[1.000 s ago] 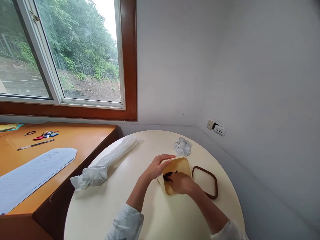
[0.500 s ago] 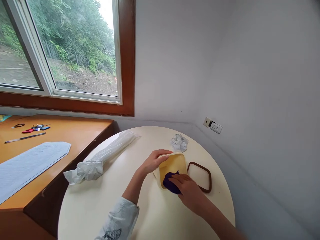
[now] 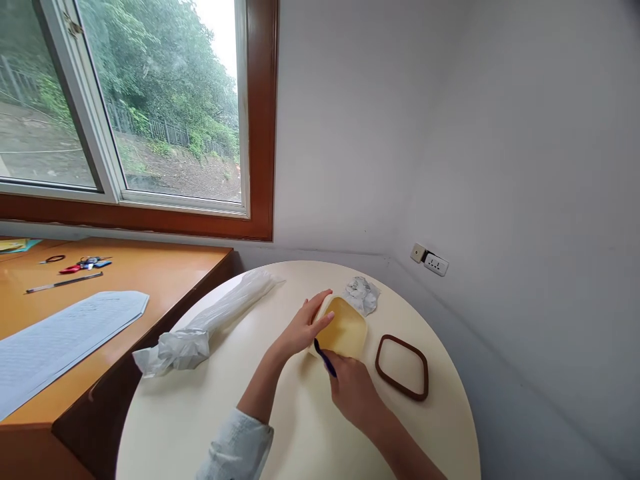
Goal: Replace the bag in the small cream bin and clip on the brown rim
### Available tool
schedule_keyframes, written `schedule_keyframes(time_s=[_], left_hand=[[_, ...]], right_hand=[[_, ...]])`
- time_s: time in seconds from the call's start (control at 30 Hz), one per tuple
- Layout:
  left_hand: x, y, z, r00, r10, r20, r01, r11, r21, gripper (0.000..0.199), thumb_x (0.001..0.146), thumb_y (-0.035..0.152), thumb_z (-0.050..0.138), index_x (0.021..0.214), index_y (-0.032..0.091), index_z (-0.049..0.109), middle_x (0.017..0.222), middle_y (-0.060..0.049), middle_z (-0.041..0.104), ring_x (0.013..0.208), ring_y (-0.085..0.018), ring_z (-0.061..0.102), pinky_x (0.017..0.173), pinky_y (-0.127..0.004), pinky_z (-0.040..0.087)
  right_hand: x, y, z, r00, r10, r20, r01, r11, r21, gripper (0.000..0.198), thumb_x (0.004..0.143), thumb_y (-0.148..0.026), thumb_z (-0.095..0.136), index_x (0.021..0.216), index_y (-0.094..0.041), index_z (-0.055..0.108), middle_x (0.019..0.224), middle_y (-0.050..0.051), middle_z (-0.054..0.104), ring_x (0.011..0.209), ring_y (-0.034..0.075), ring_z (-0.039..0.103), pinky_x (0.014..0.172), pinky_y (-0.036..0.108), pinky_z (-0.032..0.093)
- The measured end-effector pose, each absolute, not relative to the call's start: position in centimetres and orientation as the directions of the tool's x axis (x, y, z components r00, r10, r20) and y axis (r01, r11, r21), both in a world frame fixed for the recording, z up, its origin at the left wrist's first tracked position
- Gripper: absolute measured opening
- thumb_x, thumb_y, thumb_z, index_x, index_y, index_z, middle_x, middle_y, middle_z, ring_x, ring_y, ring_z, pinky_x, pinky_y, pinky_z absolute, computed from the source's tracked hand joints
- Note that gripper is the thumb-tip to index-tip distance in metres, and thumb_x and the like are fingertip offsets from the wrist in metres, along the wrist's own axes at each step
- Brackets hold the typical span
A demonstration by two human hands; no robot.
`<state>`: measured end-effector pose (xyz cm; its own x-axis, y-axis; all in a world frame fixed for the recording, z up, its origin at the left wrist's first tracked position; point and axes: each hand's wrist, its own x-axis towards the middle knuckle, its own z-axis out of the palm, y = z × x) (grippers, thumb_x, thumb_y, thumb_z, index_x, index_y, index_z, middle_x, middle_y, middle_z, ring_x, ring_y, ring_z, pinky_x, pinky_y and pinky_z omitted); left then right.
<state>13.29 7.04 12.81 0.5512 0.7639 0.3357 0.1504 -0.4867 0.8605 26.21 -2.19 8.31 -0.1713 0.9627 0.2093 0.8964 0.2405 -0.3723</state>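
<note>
A pale yellow, square-cornered container [image 3: 347, 327] is tilted with its open side towards me over the round table. My left hand [image 3: 304, 327] grips its left rim, the thumb over the edge and the fingers behind. In my right hand [image 3: 353, 390] is a dark purple cloth [image 3: 326, 359], pressed against the near left rim of the container. Most of the cloth is hidden by my fingers. Just to the right lies a brown rounded-square frame [image 3: 403, 367], flat on the table and touched by neither hand.
A crumpled clear plastic wrapper [image 3: 363, 295] sits behind the container. A long plastic bag [image 3: 215, 320] lies on the left of the round table [image 3: 200, 427]. The wooden desk [image 3: 165, 267] holds papers [image 3: 70, 340], a pen [image 3: 65, 283] and keys [image 3: 90, 263]. A wall socket [image 3: 436, 264] is at right.
My right hand has drawn the cloth from inside the container to its near left rim. The container has tilted and shifted slightly up and left. The view has shifted a little.
</note>
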Motion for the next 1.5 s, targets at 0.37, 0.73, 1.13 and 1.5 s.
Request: schedule_keyframes(time_s=[0.37,0.73,1.13,1.5], left_hand=[[11.7,7.9,13.3,0.67,0.705,0.234,0.019,-0.331,0.943,0.046,0.08,0.029,0.048,0.126,0.023,0.047,0.13,-0.003,0.049,0.113,-0.024,0.047,0.094,-0.034,0.038],[12.4,7.4,13.4,0.726,0.644,0.242,-0.032,-0.319,0.947,0.045,0.079,0.026,0.05,0.124,0.025,0.05,0.129,-0.004,0.049,0.113,-0.025,0.048,0.091,-0.034,0.041],[11.7,8.3,12.6,0.691,0.665,0.285,-0.046,-0.354,0.934,0.037,0.075,0.025,0.057,0.112,0.022,0.057,0.119,-0.004,0.055,0.113,-0.024,0.047,0.096,-0.035,0.037],[11.5,8.8,11.4,0.562,0.779,0.279,0.111,-0.405,0.908,0.041,0.083,0.047,0.046,0.116,0.025,0.057,0.125,-0.003,0.055,0.116,-0.024,0.046,0.096,-0.036,0.037]], right_hand=[[23.1,-3.0,9.1,-0.187,0.969,0.161,0.906,0.234,-0.352,0.051,0.078,-0.011,0.043,0.129,-0.017,0.041,0.105,0.01,0.064,0.091,0.023,0.061,0.08,0.031,0.044],[26.5,-5.8,9.2,-0.348,0.923,0.166,0.872,0.384,-0.304,0.036,0.092,-0.026,0.029,0.118,-0.017,0.051,0.111,0.008,0.062,0.106,0.018,0.052,0.104,0.038,0.021],[25.6,-1.8,7.4,-0.459,0.886,0.061,0.888,0.459,0.022,0.035,0.085,-0.032,0.042,0.107,-0.01,0.057,0.105,0.014,0.063,0.1,0.025,0.054,0.091,0.04,0.036],[24.0,0.2,8.9,-0.203,0.978,-0.048,0.969,0.193,-0.157,0.038,0.088,-0.036,0.029,0.096,-0.013,0.059,0.085,0.012,0.067,0.076,0.024,0.062,0.065,0.035,0.044]])
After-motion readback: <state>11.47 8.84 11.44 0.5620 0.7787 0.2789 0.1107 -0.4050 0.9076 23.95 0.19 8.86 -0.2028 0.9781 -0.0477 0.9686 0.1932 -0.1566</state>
